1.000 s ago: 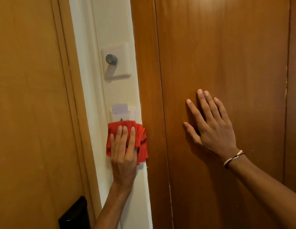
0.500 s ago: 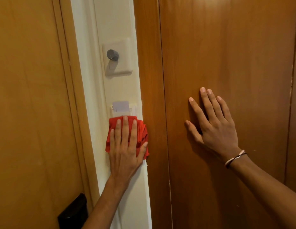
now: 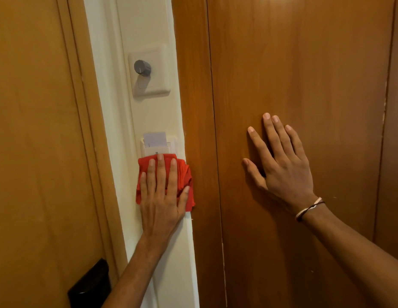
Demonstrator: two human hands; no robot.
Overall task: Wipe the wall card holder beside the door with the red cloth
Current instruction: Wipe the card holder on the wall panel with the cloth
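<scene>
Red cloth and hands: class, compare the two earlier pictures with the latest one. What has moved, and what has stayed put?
The left hand has spread flatter on the red cloth, and its thumb now shows at the cloth's right edge. The cloth stays pressed to the wall just under the card holder, covering its lower edge. Nothing was picked up or let go. The right hand stays flat on the door, and the card stays in its slot.

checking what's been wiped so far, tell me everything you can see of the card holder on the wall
The card holder is a small white plastic-looking box fixed to the cream wall strip between two wooden door frames, below a dimmer knob. A pale card stands upright in its top slot. Only its upper part shows: the red cloth, pressed flat by the left hand, covers its lower edge.
</scene>
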